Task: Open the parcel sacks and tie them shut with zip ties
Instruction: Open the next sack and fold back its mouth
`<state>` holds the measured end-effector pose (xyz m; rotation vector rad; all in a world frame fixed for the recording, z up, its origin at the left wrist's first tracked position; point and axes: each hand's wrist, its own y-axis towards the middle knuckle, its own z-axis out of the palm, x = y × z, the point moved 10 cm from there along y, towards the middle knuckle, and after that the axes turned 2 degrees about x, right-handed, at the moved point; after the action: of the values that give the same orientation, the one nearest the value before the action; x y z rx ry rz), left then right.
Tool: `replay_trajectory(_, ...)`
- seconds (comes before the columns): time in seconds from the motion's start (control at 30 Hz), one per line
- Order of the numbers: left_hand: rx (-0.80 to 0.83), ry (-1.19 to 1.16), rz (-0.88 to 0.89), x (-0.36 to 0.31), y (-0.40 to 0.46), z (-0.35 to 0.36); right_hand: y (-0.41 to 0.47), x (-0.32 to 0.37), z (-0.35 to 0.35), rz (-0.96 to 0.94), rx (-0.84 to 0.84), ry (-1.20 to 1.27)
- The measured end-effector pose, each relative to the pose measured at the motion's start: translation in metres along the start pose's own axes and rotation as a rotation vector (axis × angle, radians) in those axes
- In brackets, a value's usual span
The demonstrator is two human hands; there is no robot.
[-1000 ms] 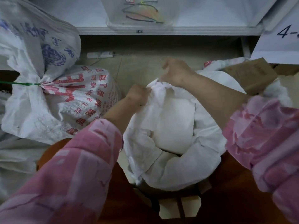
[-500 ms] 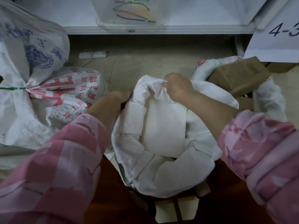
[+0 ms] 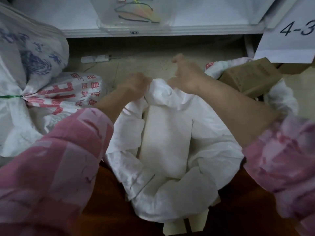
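A white woven parcel sack (image 3: 209, 160) stands open in front of me, with a white parcel (image 3: 165, 142) inside it. My left hand (image 3: 134, 84) grips the far rim of the sack on its left side. My right hand (image 3: 185, 75) pinches the same far rim just to the right, its fingers curled into the gathered cloth. The two hands are close together above the sack's mouth. I cannot make out a zip tie in either hand.
A tied sack with red print (image 3: 64, 96) lies at the left, closed by a green zip tie (image 3: 10, 96). A sack with blue print (image 3: 29, 53) leans behind it. A cardboard box (image 3: 250, 74) sits in another sack at right. A clear bin (image 3: 134, 12) stands on the shelf ahead.
My left hand has come back up from beside the sack and taken hold of its far rim. My right hand has moved up along the rim, bunching the cloth.
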<state>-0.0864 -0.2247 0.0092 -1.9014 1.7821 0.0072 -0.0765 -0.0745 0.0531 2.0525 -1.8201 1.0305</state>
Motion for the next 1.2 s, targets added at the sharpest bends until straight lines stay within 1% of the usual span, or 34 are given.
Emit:
replay_trajectory(0.07, -0.004, 0.058, -0.043, 0.009, 0.003, -0.005, -0.018, 0.006, -0.011, -0.005, -0.06, -0.329)
replay_trajectory(0.13, 0.025, 0.047, -0.081, 0.013, 0.002, -0.008, -0.033, 0.001, -0.003, 0.013, -0.031, -0.534)
replay_trajectory(0.17, 0.049, 0.086, -0.082, 0.013, 0.002, -0.007, -0.038, -0.003, 0.004, 0.022, -0.011, -0.578)
replay_trajectory(0.23, 0.054, 0.091, -0.081, 0.014, -0.002, -0.009, -0.041, -0.013, 0.013, 0.057, -0.001, -0.557)
replay_trajectory(0.3, 0.072, 0.024, -0.08, 0.015, -0.003, -0.006, -0.03, -0.028, 0.012, 0.111, -0.002, -0.416)
replay_trajectory(0.33, 0.06, -0.023, -0.119, 0.024, -0.001, -0.006, -0.022, -0.038, 0.012, 0.15, 0.019, -0.298)
replay_trajectory(0.4, -0.021, -0.13, -0.188, 0.038, 0.001, -0.014, -0.01, -0.056, 0.017, 0.231, 0.123, -0.007)
replay_trajectory(0.43, -0.107, -0.158, -0.195, 0.04, -0.001, -0.023, -0.008, -0.062, 0.021, 0.273, 0.188, 0.154)
replay_trajectory(0.47, -0.202, -0.111, -0.179, 0.036, -0.006, -0.034, -0.007, -0.067, 0.025, 0.315, 0.246, 0.303)
replay_trajectory(0.5, -0.289, -0.025, -0.106, 0.023, -0.012, -0.043, -0.006, -0.073, 0.031, 0.356, 0.303, 0.425)
replay_trajectory(0.53, -0.341, 0.016, 0.011, 0.003, -0.02, -0.046, -0.008, -0.076, 0.037, 0.389, 0.362, 0.528)
replay_trajectory(0.57, -0.329, 0.031, 0.155, -0.022, -0.028, -0.043, -0.009, -0.075, 0.042, 0.409, 0.419, 0.601)
replay_trajectory(0.6, -0.245, 0.054, 0.258, -0.042, -0.034, -0.032, -0.011, -0.073, 0.046, 0.414, 0.468, 0.653)
replay_trajectory(0.63, -0.146, 0.112, 0.319, -0.056, -0.036, -0.017, -0.012, -0.071, 0.047, 0.411, 0.496, 0.694)
replay_trajectory(0.67, -0.065, 0.182, 0.339, -0.062, -0.034, -0.002, -0.013, -0.069, 0.047, 0.402, 0.505, 0.713)
replay_trajectory(0.73, 0.021, 0.235, 0.328, -0.061, -0.026, 0.014, -0.013, -0.07, 0.046, 0.384, 0.497, 0.713)
replay_trajectory(0.77, 0.028, 0.232, 0.323, -0.059, -0.02, 0.016, -0.012, -0.07, 0.044, 0.384, 0.488, 0.689)
replay_trajectory(0.8, 0.024, 0.259, 0.307, -0.058, -0.016, 0.017, -0.011, -0.068, 0.038, 0.368, 0.459, 0.597)
replay_trajectory(0.83, 0.01, 0.306, 0.288, -0.055, -0.01, 0.018, -0.011, -0.063, 0.025, 0.331, 0.392, 0.408)
replay_trajectory(0.9, -0.011, 0.395, 0.189, -0.043, 0.001, 0.016, -0.013, -0.04, -0.008, 0.203, 0.184, -0.051)
replay_trajectory(0.93, -0.016, 0.416, 0.135, -0.035, 0.007, 0.014, -0.019, -0.024, -0.021, 0.135, 0.086, -0.221)
replay_trajectory(0.97, -0.014, 0.422, 0.082, -0.027, 0.013, 0.011, -0.028, -0.009, -0.025, 0.084, 0.039, -0.351)
replay_trajectory(1.03, -0.019, 0.392, 0.007, -0.014, 0.02, 0.003, -0.042, 0.001, -0.014, 0.02, 0.045, -0.558)
replay_trajectory(1.07, -0.027, 0.357, -0.015, -0.01, 0.023, -0.001, -0.043, -0.004, -0.005, 0.027, 0.069, -0.627)
replay_trajectory(1.1, -0.022, 0.314, -0.037, -0.007, 0.024, -0.003, -0.039, -0.015, 0.005, 0.054, 0.111, -0.642)
replay_trajectory(1.13, -0.011, 0.29, -0.05, -0.005, 0.024, -0.005, -0.035, -0.029, 0.014, 0.098, 0.171, -0.583)
replay_trajectory(1.17, -0.015, 0.269, -0.057, -0.001, 0.023, -0.009, -0.032, -0.042, 0.019, 0.131, 0.229, -0.448)
replay_trajectory(1.2, -0.019, 0.23, -0.083, 0.007, 0.023, -0.013, -0.028, -0.054, 0.023, 0.164, 0.273, -0.256)
